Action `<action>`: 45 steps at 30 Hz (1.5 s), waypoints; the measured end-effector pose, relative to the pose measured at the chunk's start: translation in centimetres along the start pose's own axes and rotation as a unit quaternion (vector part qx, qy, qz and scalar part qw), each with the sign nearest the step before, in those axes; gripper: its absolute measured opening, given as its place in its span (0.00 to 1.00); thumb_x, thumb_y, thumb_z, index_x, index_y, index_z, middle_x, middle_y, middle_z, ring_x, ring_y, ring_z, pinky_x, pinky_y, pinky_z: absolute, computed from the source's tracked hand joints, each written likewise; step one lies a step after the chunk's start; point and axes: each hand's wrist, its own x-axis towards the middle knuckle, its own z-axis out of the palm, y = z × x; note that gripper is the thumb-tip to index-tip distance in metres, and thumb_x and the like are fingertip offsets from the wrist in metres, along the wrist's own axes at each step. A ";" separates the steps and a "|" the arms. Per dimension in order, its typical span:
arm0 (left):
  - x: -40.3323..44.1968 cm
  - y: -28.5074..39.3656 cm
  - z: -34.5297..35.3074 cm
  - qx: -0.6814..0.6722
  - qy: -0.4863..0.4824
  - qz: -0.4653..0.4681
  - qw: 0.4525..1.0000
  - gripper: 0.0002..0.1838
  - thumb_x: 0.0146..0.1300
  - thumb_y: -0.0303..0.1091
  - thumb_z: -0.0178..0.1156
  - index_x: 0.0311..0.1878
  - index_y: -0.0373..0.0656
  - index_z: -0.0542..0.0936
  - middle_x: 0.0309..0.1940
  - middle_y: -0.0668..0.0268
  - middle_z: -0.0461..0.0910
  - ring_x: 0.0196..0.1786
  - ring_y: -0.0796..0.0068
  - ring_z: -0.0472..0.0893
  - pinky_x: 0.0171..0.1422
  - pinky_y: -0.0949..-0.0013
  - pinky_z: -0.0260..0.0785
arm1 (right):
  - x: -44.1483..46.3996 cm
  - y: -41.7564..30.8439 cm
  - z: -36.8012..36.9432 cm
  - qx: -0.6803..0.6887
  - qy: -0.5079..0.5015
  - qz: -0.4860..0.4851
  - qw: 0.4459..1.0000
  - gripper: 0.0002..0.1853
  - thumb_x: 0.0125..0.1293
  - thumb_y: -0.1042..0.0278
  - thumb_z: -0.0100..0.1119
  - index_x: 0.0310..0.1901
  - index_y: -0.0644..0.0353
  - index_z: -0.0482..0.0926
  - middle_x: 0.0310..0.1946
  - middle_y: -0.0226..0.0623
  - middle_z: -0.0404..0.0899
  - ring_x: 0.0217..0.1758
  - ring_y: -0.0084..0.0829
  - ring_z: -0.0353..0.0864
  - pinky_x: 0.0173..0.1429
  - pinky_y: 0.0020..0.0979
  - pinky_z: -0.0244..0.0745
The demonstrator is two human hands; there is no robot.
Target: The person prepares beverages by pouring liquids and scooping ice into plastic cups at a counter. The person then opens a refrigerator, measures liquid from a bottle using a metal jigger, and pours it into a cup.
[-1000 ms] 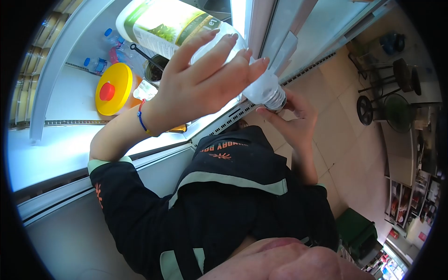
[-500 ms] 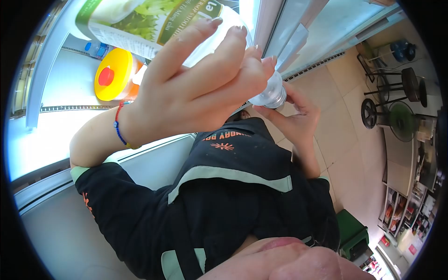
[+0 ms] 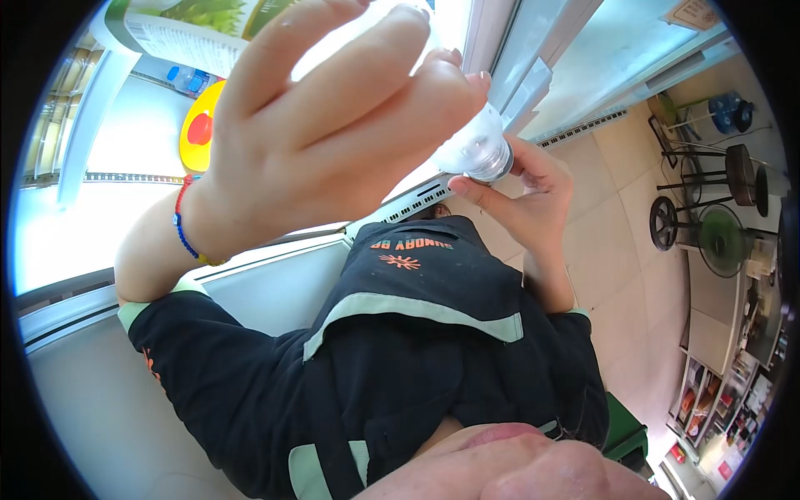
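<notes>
A large clear plastic bottle [image 3: 477,140] with a green and white label marked as soursop smoothie lies tilted close to the camera. Its threaded neck points down and right. My left hand [image 3: 333,125], wearing a beaded bracelet, reaches across the bottle with its fingers curled over the shoulder, hiding much of the body. At the neck is my right hand [image 3: 533,187], thumb and fingers closed around the threaded end. Whether a cap sits inside the right hand cannot be seen. The upper part of the label runs out of view.
An open lit fridge stands at left, with a yellow-lidded container [image 3: 197,133] and a small blue-capped bottle [image 3: 190,79] inside. A glass door [image 3: 600,62] is at upper right. Beyond the tiled floor [image 3: 612,250] are a stool [image 3: 737,173], a fan [image 3: 721,239] and a green bin [image 3: 623,433].
The bottle and my left hand have shifted slightly up and left, nearer the camera. My right hand stays at the neck. The fridge contents show lower and more covered by my left hand.
</notes>
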 end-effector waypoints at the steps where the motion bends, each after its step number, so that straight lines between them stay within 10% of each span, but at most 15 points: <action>1: -0.1 -0.4 -0.1 0.006 -0.005 0.014 1.000 0.11 0.54 0.39 0.72 0.41 0.53 0.88 0.42 0.75 0.80 0.53 0.73 0.79 0.61 0.66 0.71 | 0.2 0.0 0.0 0.005 0.000 0.002 1.000 0.23 0.45 0.73 0.78 0.47 0.62 0.84 0.34 0.29 0.85 0.32 0.16 0.79 0.37 0.19 0.74; 11: 0.4 0.7 0.5 -0.015 0.011 -0.103 0.994 0.17 0.46 0.35 0.76 0.42 0.54 0.85 0.37 0.80 0.76 0.54 0.77 0.74 0.61 0.65 0.70 | 1.4 0.0 -0.1 0.002 -0.008 -0.004 1.000 0.23 0.45 0.72 0.79 0.46 0.63 0.84 0.32 0.30 0.85 0.31 0.16 0.79 0.36 0.20 0.74; 45: 0.2 -2.6 4.3 0.028 0.187 0.056 0.980 0.06 0.52 0.32 0.63 0.26 0.53 0.74 0.36 0.73 0.75 0.45 0.83 0.77 0.57 0.70 0.74 | 3.9 0.6 1.9 0.049 -0.030 -0.022 0.998 0.24 0.47 0.72 0.79 0.48 0.64 0.83 0.33 0.30 0.85 0.33 0.16 0.81 0.37 0.19 0.75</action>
